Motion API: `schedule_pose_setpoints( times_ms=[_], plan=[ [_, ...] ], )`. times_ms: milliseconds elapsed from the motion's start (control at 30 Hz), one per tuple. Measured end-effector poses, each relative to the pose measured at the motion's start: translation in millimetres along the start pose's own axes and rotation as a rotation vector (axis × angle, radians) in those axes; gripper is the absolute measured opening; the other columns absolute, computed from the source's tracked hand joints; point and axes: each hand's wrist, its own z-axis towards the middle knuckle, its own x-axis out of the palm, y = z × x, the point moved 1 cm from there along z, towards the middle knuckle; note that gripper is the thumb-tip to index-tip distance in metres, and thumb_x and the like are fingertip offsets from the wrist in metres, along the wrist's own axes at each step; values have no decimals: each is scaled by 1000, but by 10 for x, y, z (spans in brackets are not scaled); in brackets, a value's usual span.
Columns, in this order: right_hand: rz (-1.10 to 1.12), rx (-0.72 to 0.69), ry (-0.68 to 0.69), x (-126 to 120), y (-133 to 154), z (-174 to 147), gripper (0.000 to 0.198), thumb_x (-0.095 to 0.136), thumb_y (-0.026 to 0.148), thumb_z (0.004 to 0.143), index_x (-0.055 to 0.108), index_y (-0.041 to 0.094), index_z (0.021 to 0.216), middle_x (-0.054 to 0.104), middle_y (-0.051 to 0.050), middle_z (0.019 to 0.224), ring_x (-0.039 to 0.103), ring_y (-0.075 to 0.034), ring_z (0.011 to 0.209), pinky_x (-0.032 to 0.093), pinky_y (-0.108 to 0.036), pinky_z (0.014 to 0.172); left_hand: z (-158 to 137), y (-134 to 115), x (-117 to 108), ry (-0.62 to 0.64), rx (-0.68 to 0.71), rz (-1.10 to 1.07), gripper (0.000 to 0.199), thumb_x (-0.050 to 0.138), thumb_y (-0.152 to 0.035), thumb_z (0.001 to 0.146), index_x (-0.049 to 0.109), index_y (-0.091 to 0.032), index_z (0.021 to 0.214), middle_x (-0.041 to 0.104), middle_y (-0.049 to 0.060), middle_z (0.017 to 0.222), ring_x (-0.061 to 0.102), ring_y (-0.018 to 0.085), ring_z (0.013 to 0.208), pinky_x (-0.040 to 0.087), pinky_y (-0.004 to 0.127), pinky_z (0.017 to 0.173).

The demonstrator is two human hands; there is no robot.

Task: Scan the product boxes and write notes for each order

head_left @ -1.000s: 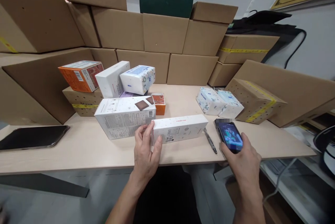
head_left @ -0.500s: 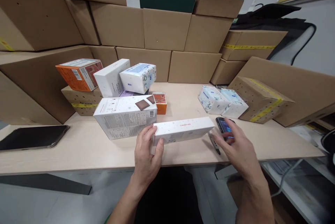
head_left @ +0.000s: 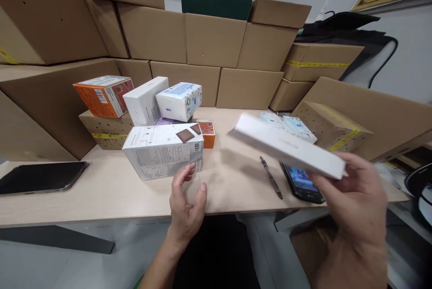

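Head view: a slim white box [head_left: 286, 142] tilts above the table [head_left: 101, 203], gripped by one end, apparently so its length clears the phone [head_left: 302, 185] and pen [head_left: 271, 178]. The right hand [head_left: 361, 208] pinches that near end between thumb and fingers, the rest jutting leftward beyond them. The left hand [head_left: 189, 205], holding nothing, has thumb and fingers parted near a larger white box [head_left: 162, 151]; whether it touches is unclear

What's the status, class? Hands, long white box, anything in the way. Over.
Right hand gripping long white box, held above desk. Left hand open, holding nothing. Pen and phone lie nearby; tissue packs partly hidden behind box.
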Motion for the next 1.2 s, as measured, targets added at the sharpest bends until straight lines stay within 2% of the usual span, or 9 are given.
schedule_pose_setpoints(
  times_ms=[133, 267, 367, 633, 733, 833, 900, 1067, 1200],
  plan=[
    [-400, -159, -303, -17, -178, 381, 58, 76, 34, 73, 61, 14, 124, 60, -22, 122, 68, -25, 93, 54, -36, 68, 19, -13, 10, 41, -20, 76, 47, 61, -22, 91, 48, -21, 135, 62, 12, 124, 61, 24, 113, 54, 42, 92],
    [-763, -123, -174, 148, -429, 782, 51, 66, 32, 80, 64, 10, 126, 58, -24, 120, 58, -33, 116, 48, -40, 75, 61, -55, 12, 77, 39, 159, 37, 60, -21, 90, 54, -21, 128, 65, 11, 119, 62, 25, 112, 55, 44, 92],
    [-833, -39, -23, 272, -580, 948, 48, 60, 32, 84, 64, 15, 129, 51, -24, 130, 60, -35, 110, 43, -43, 71, 93, -80, 7, 103, 84, 195, 30, 59, -19, 90, 58, -20, 120, 66, 10, 114, 62, 24, 111, 54, 44, 93],
    [-863, 5, 87, 394, -641, 803, 65, 56, 21, 84, 45, 7, 147, 41, -35, 137, 57, -42, 114, 44, -49, 79, 58, -61, 5, 64, 74, 173, 31, 60, -15, 89, 59, -21, 119, 63, 9, 113, 60, 23, 109, 53, 44, 93],
    [-659, -134, 78, 610, -385, 544, 60, 57, 20, 83, 50, 3, 141, 46, -32, 135, 54, -38, 120, 46, -50, 92, 45, -41, -36, -110, 68, 122, 37, 62, -17, 87, 57, -21, 123, 60, 9, 115, 58, 24, 112, 52, 44, 93],
    [-243, -157, 336, 975, -15, 213, 43, 48, 35, 94, 63, 12, 127, 64, -19, 121, 65, -26, 98, 52, -45, 90, 132, -30, -209, -411, 108, 133, 51, 69, -25, 81, 53, -23, 129, 57, 9, 121, 56, 26, 116, 49, 45, 96],
    [-4, -80, 531, 1234, 224, 11, 45, 45, 45, 97, 64, 17, 127, 67, -15, 124, 66, -24, 104, 53, -40, 91, 253, -19, -377, -544, 85, 172, 64, 71, -33, 79, 47, -24, 138, 54, 9, 132, 53, 28, 124, 46, 45, 101],
    [316, 61, 867, 1683, 589, -288, 62, 39, 61, 97, 49, 24, 146, 57, -9, 144, 53, -25, 133, 41, -42, 111, 535, 53, -682, -340, -258, 161, 62, 53, -48, 93, 39, -25, 149, 45, 9, 151, 42, 29, 140, 32, 46, 116],
    [519, 126, 864, 1714, 600, -411, 58, 39, 60, 98, 49, 27, 144, 57, -6, 144, 53, -24, 132, 40, -42, 111, 496, 98, -673, -287, -344, 31, 56, 49, -53, 96, 48, -22, 142, 52, 11, 145, 47, 27, 137, 38, 41, 113]
  ],
)
